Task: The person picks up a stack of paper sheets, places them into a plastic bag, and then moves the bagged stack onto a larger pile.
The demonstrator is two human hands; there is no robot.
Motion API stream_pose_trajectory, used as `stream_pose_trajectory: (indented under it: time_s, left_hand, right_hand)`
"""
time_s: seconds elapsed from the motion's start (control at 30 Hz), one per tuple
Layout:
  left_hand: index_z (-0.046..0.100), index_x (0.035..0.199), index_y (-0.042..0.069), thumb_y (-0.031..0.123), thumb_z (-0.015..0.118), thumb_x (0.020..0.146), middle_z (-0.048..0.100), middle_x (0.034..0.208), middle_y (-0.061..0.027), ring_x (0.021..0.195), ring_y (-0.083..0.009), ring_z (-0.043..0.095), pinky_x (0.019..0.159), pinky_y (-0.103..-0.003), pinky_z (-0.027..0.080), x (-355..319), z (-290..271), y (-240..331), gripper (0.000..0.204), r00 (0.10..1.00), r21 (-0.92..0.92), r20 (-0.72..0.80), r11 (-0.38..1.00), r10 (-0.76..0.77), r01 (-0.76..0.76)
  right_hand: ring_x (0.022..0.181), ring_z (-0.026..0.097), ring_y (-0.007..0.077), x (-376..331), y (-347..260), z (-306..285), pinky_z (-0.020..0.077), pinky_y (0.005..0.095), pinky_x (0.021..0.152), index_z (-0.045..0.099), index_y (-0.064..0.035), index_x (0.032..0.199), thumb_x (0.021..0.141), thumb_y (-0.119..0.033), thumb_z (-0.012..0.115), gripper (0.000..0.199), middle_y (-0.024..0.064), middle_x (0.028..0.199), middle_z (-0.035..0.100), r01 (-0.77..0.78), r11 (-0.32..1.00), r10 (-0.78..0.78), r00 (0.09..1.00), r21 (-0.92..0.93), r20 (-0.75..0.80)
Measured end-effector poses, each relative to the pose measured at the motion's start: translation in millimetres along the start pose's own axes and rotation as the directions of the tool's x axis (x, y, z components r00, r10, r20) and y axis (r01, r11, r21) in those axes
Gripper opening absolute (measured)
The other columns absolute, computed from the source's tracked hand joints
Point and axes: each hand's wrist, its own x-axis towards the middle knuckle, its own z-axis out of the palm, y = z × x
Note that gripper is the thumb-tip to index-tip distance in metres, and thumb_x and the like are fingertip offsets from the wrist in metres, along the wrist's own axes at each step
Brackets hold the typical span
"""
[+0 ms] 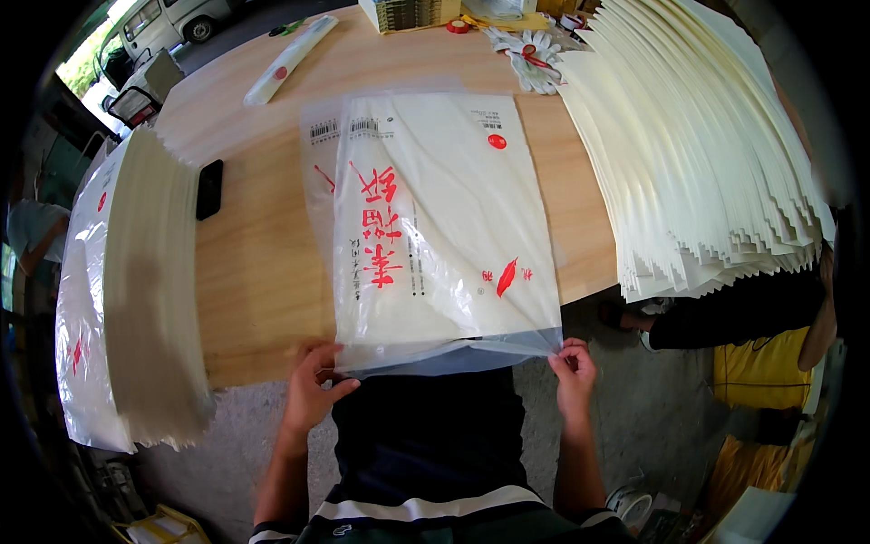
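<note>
A clear plastic bag (pixel 453 354) with red and black print lies flat on the table in front of me. White paper sheets (pixel 471 208) fill it, and its mouth faces my body, hanging slightly past the table's near edge. At the mouth's left corner, my left hand (pixel 311 388) has its fingers curled at the film, thumb lower down. My right hand (pixel 573 374) pinches the right corner between thumb and fingers. Between the hands the mouth is stretched, its upper layer slightly gaping. Another clear bag sheet (pixel 317 181) sticks out from under the filled bag's left side.
On the wooden table (pixel 263 272), a packaged paper stack (pixel 149 299) stands left beside a black phone (pixel 209 189). A large fanned paper stack (pixel 698 163) fills the right. Farther back lie a rolled plastic bundle (pixel 290 60), gloves (pixel 533 62) and red tape (pixel 458 27). Someone's dark-clothed leg (pixel 725 313) shows right.
</note>
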Motion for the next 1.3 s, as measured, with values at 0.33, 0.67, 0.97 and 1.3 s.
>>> stream_pose_trajectory:
  time_s: [0.33, 0.67, 0.97, 1.3]
  left_hand:
    - [0.05, 0.074, 0.002, -0.006, 0.07, 0.077, 0.056, 0.075, -0.0045, 0.062, -0.0127, 0.052, 0.058, -0.024, 0.044, -13.9, 22.2, -17.8, 0.022, 0.891, 0.383, -0.391, 0.921, 0.232, -0.071]
    - [0.051, 0.077, 0.004, -0.008, 0.067, 0.076, 0.054, 0.072, -0.0088, 0.057, -0.019, 0.049, 0.058, -0.029, 0.044, -20.4, 36.2, -27.5, 0.02, 0.845, 0.426, -0.478, 0.905, 0.242, -0.019]
    - [0.05, 0.076, 0.004, -0.009, 0.067, 0.079, 0.051, 0.075, -0.0071, 0.062, -0.0172, 0.05, 0.057, -0.028, 0.043, -26.4, 35.5, -37.6, 0.021, 0.835, 0.423, -0.475, 0.904, 0.277, -0.06]
    - [0.06, 0.105, 0.002, 0.0, 0.072, 0.079, 0.06, 0.1, -0.0104, 0.098, -0.0211, 0.061, 0.084, -0.033, 0.051, -29.7, -2.4, -15.5, 0.029, 0.923, 0.384, -0.099, 0.87, 0.372, -0.31]
  right_hand:
    - [0.086, 0.054, 0.0105, -3.5, 3.2, 9.7, 0.0472, 0.0241, 0.077, 0.056, -0.0062, 0.09, 0.083, 0.007, 0.066, 0.019, 0.0015, 0.101, 0.053, -0.119, 0.991, 0.106, 0.978, -0.063, -0.182]
    - [0.065, 0.051, 0.0065, -2.6, 26.9, 12.2, 0.0434, 0.0215, 0.058, 0.053, -0.0081, 0.085, 0.084, 0.004, 0.071, 0.022, -0.0007, 0.08, 0.053, 0.078, 0.979, -0.133, 0.945, -0.187, -0.299]
    - [0.073, 0.046, 0.0055, -9.2, 16.9, 19.3, 0.0361, 0.02, 0.066, 0.053, -0.0079, 0.086, 0.084, 0.005, 0.067, 0.02, -0.003, 0.082, 0.051, 0.121, 0.988, -0.081, 0.939, 0.098, -0.335]
    - [0.102, 0.052, 0.0166, -7.3, 9.0, -17.5, 0.041, 0.0329, 0.09, 0.061, -0.0026, 0.105, 0.095, -0.022, 0.057, 0.022, 0.0089, 0.115, 0.055, 0.152, 0.966, -0.16, 0.987, 0.21, 0.022]
